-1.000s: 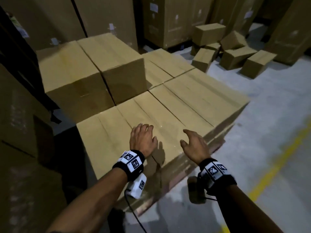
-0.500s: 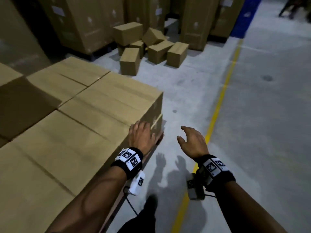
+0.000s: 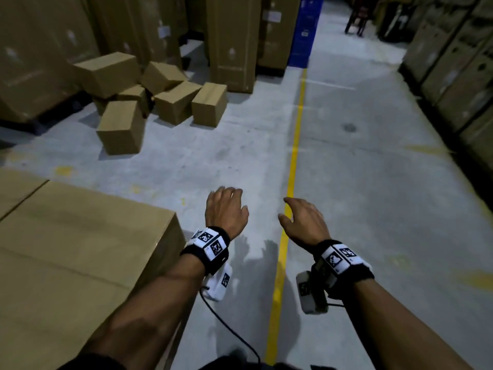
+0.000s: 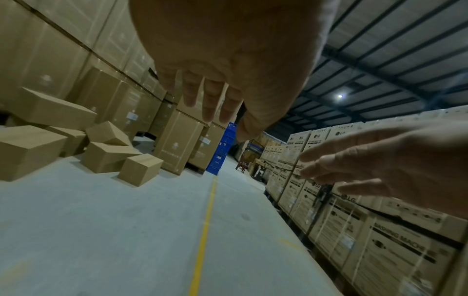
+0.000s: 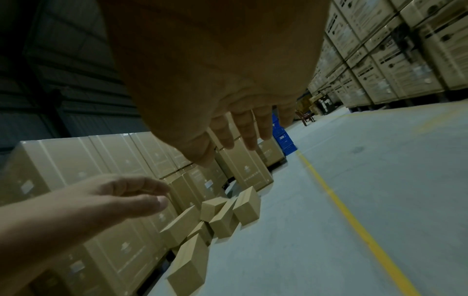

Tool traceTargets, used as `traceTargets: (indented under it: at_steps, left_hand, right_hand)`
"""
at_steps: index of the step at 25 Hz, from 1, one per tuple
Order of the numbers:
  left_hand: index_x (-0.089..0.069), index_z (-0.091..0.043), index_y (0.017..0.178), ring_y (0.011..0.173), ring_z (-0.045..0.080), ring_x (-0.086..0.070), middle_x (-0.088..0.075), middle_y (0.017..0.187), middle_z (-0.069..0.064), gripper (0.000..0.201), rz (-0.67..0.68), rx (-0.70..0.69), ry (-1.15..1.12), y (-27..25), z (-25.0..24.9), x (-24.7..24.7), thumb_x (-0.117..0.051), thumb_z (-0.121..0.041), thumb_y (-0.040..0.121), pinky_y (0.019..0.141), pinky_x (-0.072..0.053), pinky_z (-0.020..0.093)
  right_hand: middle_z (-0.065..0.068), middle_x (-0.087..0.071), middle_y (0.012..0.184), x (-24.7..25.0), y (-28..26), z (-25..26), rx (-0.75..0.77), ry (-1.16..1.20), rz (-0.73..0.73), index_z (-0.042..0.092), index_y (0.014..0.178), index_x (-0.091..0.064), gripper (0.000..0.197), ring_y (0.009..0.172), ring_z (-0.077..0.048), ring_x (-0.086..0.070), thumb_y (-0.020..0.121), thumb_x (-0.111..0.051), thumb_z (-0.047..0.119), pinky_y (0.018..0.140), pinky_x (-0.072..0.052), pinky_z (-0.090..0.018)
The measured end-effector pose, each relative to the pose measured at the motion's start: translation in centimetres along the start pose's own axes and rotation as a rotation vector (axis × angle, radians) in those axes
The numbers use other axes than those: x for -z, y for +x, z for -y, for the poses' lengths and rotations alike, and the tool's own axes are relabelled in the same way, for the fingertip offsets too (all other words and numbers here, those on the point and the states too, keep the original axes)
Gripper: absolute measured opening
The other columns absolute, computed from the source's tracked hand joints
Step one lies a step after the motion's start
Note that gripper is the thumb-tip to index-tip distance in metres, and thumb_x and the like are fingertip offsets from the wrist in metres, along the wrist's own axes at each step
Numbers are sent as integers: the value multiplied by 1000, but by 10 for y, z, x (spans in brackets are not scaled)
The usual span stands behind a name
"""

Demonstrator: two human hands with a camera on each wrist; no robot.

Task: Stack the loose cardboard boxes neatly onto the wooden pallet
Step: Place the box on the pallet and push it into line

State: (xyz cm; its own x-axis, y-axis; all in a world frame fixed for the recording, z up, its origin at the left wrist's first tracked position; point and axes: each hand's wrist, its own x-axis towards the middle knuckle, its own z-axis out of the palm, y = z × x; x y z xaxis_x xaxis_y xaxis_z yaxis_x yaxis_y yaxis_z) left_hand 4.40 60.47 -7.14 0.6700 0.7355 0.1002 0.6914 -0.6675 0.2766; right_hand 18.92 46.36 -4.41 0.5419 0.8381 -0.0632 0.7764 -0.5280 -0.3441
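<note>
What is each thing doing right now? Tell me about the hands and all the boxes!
left hand: open, holding nothing, over the floor
right hand: open, holding nothing
loose boxes: jumbled in a heap on the floor, some tilted
nearest loose box: standing on the floor, apart from both hands
stacked boxes: packed flat side by side, tops closed
yellow line: painted along the floor
</note>
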Motion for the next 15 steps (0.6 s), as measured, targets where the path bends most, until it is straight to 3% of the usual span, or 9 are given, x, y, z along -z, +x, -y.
traceTargets:
  at_steps: [5,10,15]
  left_hand:
    - [-49,-15,140,140,26,-34,-50,145,3,47,-14,14,14,133,-13,-10,-50,-34,97,117,-18,41]
    - [-52,-13,137,137,29,-38,-53,142,7,47,-64,105,36,281,-15,-40,-55,-31,95,115,-22,42]
    - [-53,-14,137,136,27,-39,-54,141,6,46,-169,255,56,420,-20,-24,-54,-32,95,115,-22,41]
  right_hand:
    - [-8,-47,151,12,130,-37,-21,40,41,15,150,-42,55,139,-28,-40,100,-53,36,111,-27,-33]
    - [-10,-45,153,22,303,-75,89,32,64,14,152,-40,56,141,-29,-38,101,-52,36,112,-28,-35]
    - [-9,-44,154,74,474,-79,242,-2,83,15,152,-39,56,141,-29,-38,101,-51,35,112,-29,-37]
